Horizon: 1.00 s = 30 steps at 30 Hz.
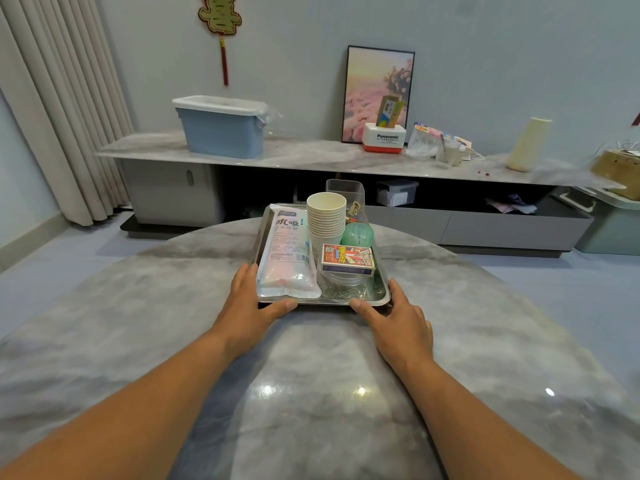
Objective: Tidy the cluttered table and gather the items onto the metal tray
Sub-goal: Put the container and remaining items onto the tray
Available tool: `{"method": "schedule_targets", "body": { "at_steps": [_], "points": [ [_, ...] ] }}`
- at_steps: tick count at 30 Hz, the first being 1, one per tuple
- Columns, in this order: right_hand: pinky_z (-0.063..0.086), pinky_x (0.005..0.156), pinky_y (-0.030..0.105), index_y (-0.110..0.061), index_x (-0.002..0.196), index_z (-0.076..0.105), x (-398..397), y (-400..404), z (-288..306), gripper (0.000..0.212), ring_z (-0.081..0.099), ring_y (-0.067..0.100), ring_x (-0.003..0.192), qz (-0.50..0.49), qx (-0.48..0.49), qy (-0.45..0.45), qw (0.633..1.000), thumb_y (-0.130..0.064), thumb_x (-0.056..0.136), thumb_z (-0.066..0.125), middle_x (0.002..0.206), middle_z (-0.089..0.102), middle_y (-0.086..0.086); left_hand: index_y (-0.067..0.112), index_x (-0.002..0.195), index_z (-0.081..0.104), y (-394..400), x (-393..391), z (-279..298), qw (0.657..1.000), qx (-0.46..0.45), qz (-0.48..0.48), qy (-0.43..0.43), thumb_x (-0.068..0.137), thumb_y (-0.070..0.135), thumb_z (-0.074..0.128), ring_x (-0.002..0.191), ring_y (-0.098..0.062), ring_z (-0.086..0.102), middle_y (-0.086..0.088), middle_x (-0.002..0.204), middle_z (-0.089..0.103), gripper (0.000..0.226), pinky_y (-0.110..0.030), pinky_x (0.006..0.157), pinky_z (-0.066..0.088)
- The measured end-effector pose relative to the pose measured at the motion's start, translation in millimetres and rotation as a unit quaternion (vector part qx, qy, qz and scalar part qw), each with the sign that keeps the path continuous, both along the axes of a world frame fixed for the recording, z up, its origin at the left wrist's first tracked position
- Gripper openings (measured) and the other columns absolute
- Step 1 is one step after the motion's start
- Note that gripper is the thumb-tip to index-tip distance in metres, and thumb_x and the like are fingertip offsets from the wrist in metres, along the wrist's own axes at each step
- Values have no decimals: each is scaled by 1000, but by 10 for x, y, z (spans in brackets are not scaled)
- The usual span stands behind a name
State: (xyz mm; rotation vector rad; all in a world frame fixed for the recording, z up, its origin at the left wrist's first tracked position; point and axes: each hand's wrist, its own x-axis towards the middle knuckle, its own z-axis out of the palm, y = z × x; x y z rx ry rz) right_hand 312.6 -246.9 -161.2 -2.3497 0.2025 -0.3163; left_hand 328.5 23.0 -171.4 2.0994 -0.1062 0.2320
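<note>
Both hands hold the metal tray [375, 298] on the bench [138, 323]. The left hand [247, 303] fingers lie along its side; the right hand [403, 315] thumb presses its near edge.

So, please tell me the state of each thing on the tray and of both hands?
Metal tray: flat on the table, loaded.
Straw packet: lying flat, sealed.
Paper cups: stacked, upright.
Green container: upright behind the card box.
Card box: closed, resting on a clear lid.
Left hand: at the tray's near left corner, thumb on the rim.
Right hand: at the near right corner, thumb on the rim.
</note>
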Motion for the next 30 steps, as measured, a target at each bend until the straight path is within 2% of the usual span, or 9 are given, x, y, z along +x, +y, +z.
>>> {"method": "schedule_targets", "body": {
  "at_steps": [2,6,8,13,17,23,26,28,30],
  "points": [
    [40,85,36,-45,133,43,-2,4,-4,71,54,23,115,0,0,-2,1000,-85,76,53,109,69,-9,43,137,40,-5,1,3,1000,6,6,2,81,52,78,117,21,37,19,133,37,68,-27,102,38],
    [38,82,36,-48,128,42,-3,18,4,67,55,20,110,0,-10,-8,1000,-87,74,49,100,64,-17,34,149,33,-15,-3,14,999,22,21,19,84,52,76,141,-13,34,4,155,27,80,-44,117,35],
    [36,81,36,-48,127,43,2,32,13,64,55,19,109,-1,-15,-11,1000,-86,76,51,100,63,-20,30,154,27,-32,-7,13,998,36,34,29,85,53,73,147,-17,28,2,161,20,86,-47,119,32],
    [40,87,38,-46,135,43,9,43,24,69,54,21,114,-10,-24,-8,1000,-84,78,52,118,68,-14,28,157,22,-64,-17,22,998,37,43,38,87,53,72,148,-19,27,4,164,15,89,-48,119,32],
    [39,89,40,-44,138,41,2,53,26,72,54,23,116,-10,-32,-7,999,-85,79,51,121,68,-12,30,158,20,-81,-46,44,997,44,50,38,88,54,71,150,-17,23,7,166,10,89,-45,121,29],
    [39,100,43,-39,149,33,-15,55,40,89,50,24,125,-5,-40,16,999,-89,77,44,135,61,-9,28,160,13,-123,-106,69,994,79,59,44,89,63,62,152,-19,19,11,167,2,93,-45,121,29],
    [39,104,46,-37,148,33,-24,29,71,88,50,25,126,11,-30,35,999,-90,78,37,138,60,-8,25,162,6,-153,-163,89,992,91,68,46,92,66,53,155,-17,6,10,168,-2,94,-45,125,20],
    [36,110,48,-37,154,27,-57,-23,114,85,48,24,133,40,-1,53,998,-84,85,43,143,58,-7,23,162,0,-210,-254,125,990,109,79,50,96,65,47,155,-13,-6,8,169,-8,91,-40,127,9],
    [33,117,45,-32,161,15,-107,-95,188,91,45,20,139,79,117,74,987,-72,89,55,154,49,-4,23,162,-1,-302,-340,189,984,149,92,22,98,63,41,154,-9,-12,8,169,-10,87,-36,127,4]
  ]
}}
